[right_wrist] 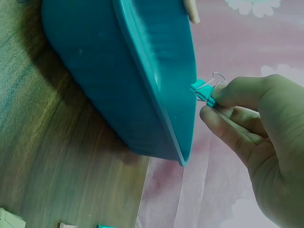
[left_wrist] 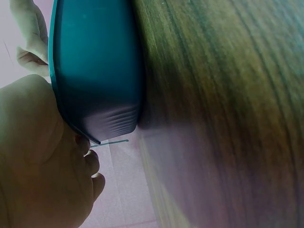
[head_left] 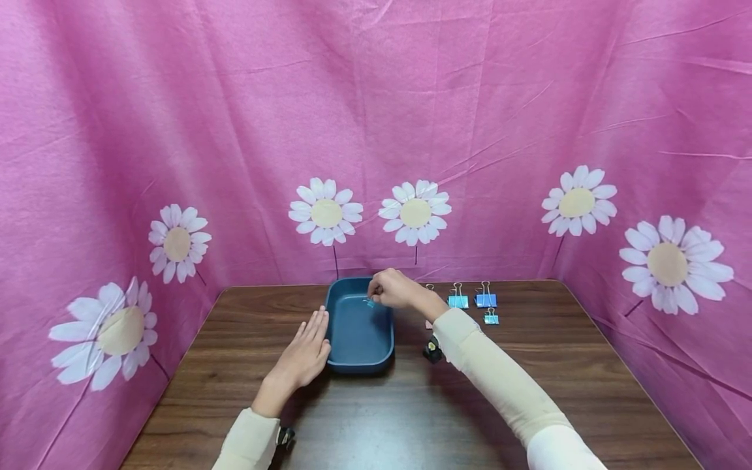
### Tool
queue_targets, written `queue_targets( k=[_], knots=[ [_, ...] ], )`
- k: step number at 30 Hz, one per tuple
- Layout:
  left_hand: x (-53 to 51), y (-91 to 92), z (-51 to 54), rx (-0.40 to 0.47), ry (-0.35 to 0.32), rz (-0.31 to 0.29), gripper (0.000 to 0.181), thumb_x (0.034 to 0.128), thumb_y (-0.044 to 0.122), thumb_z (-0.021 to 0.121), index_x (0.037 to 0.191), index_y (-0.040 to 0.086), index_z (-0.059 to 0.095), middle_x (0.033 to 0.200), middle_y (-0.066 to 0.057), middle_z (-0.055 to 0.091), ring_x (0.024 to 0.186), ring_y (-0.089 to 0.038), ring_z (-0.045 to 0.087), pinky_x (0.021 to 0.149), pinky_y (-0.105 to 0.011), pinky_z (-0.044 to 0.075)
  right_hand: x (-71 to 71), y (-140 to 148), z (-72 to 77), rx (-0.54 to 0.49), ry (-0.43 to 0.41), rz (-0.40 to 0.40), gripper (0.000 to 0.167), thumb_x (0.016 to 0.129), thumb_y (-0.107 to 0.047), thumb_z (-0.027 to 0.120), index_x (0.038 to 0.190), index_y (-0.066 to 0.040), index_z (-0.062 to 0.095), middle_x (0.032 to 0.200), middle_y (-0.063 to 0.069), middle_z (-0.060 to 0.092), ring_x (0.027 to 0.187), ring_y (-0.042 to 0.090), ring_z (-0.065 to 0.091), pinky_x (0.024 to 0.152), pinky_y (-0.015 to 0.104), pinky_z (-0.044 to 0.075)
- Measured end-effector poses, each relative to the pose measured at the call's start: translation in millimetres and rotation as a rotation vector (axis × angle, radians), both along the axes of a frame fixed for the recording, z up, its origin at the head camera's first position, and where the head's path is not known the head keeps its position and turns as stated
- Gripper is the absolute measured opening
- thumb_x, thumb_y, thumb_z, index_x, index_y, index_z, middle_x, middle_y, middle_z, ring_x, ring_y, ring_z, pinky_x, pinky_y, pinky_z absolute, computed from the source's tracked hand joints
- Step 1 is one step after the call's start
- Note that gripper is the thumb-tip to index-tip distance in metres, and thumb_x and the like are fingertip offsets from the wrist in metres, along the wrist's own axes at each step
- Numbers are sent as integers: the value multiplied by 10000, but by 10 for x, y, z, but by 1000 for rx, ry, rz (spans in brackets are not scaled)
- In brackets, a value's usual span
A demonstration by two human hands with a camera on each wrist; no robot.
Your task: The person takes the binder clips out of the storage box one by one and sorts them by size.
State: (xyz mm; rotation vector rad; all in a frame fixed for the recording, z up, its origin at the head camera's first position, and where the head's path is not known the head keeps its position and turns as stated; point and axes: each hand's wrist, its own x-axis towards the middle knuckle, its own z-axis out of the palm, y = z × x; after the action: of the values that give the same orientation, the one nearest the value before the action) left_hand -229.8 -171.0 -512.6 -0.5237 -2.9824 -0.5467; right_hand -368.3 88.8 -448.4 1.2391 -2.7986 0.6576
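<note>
My right hand (head_left: 395,288) is over the far right part of a dark blue tray (head_left: 360,362). Between thumb and fingertips it pinches a small teal binder clip (right_wrist: 204,92), whose wire handles show in the right wrist view. The clip hangs above the tray floor. With its fingers fairly straight, my left hand (head_left: 304,349) rests against the tray's left side. In the left wrist view the palm of that hand (left_wrist: 38,156) lies along the tray's rim.
To the right of the tray stand several binder clips, among them a light blue one (head_left: 458,300), a blue one (head_left: 485,299) and a smaller one (head_left: 491,318). Another is partly hidden by the right forearm. A pink flowered cloth (head_left: 376,130) hangs around the wooden table (head_left: 376,418).
</note>
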Motion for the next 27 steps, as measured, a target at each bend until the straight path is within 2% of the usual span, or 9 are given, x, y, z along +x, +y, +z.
queue_targets(
  k=[16,22,27],
  knots=[
    [7,1,0,11,15,-2,617,1101,146,451,1640,-97,275,1752,-238,241,1636,-395,249,1332,-579,240,37,241,57,-61,27,-17,115,896,-51,749,944,-95,844,955,9,791,835,96,712,780,240,616],
    [-5,-1,-14,11,15,-4,617,1105,148,446,1644,-94,267,1753,-237,238,1636,-398,249,1333,-581,238,55,335,71,-93,74,-19,120,877,-38,755,914,-111,843,937,8,793,814,98,718,751,241,616],
    [-3,-1,-10,9,12,-4,617,1106,151,446,1644,-93,268,1751,-240,241,1638,-395,245,1332,-580,239,60,434,70,-102,80,-29,129,896,-32,755,927,-118,846,936,-2,792,787,72,690,720,238,590]
  ],
)
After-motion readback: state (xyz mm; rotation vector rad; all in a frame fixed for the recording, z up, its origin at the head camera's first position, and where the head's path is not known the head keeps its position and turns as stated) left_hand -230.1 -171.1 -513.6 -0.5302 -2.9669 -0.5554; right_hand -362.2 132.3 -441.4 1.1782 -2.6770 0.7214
